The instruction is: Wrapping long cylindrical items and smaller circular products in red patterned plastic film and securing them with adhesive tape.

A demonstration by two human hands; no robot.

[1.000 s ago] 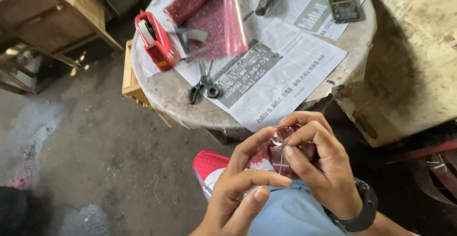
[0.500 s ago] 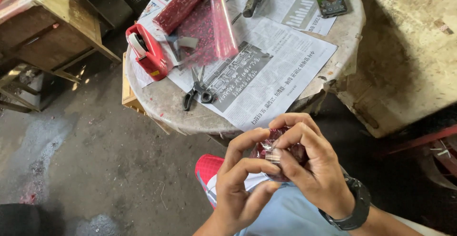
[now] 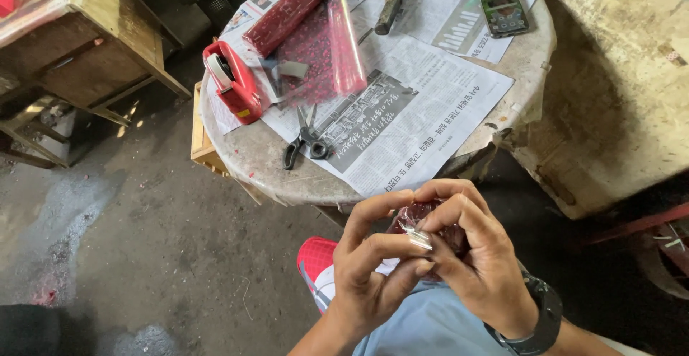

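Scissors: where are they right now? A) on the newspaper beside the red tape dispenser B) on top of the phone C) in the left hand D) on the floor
A: the scissors lie on the newspaper on the round table, just right of the red tape dispenser, untouched by either hand.

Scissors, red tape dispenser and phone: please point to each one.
Scissors [image 3: 305, 139], head view, on the pivot.
Red tape dispenser [image 3: 240, 87], head view, on its red body.
Phone [image 3: 504, 8], head view, on its screen.
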